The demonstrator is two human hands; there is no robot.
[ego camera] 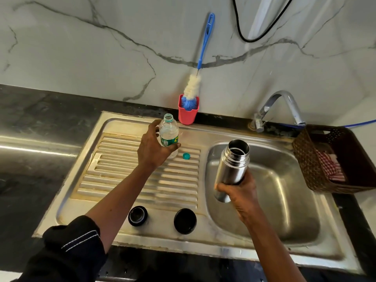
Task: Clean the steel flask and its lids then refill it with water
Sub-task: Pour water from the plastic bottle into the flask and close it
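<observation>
The right hand (238, 193) grips the smooth steel flask (232, 165) low on its body. The flask tilts, mouth open, over the sink basin's (284, 210) left edge, too dark inside to tell any water. The left hand (152, 153) curls round a clear, uncapped plastic bottle (168, 132) above the ribbed drainboard (122, 171), with its green cap (186, 156) just right. A hollow black lid (138, 216) and a domed black lid (185, 221) sit near the front edge. Far back, a pink cup (187, 116) holds a brush (195, 84). At right, a woven basket (305, 159) holds checked cloth (331, 165).

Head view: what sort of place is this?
Probably a home kitchen sink counter: a steel sink with a ribbed drainboard, a tap against the marble-look wall, and a bottle brush standing in a red cup.
</observation>
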